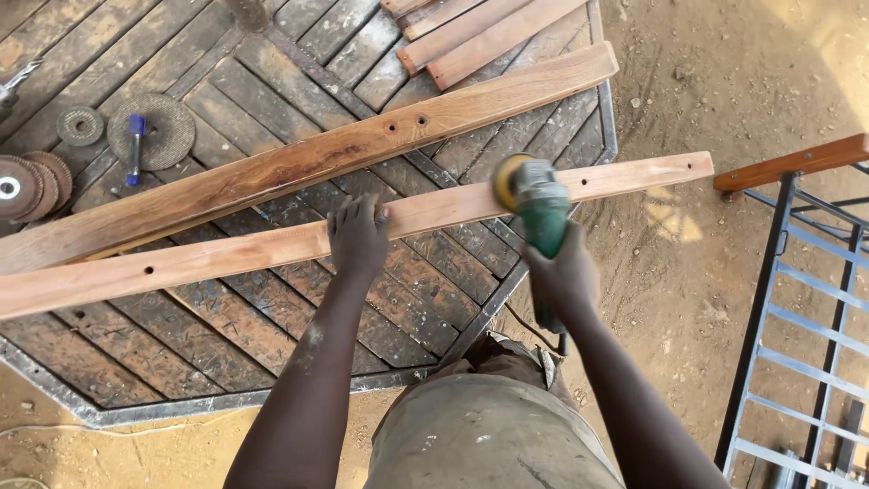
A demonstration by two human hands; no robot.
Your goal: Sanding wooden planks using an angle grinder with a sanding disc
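Sanding is in hand: the left hand (pixel 358 237) presses flat, fingers spread, on the near plank (pixel 226 258) across the slatted surface (pixel 272 353), while the right hand (pixel 563 276), fingers wrapped closed, holds the green sander (pixel 534 204) to the plank's right part, which seems to call for a steady, level pass.

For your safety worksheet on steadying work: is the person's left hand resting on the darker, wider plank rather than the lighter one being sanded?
No. The left hand presses on the lighter plank, the same one the green sander touches.
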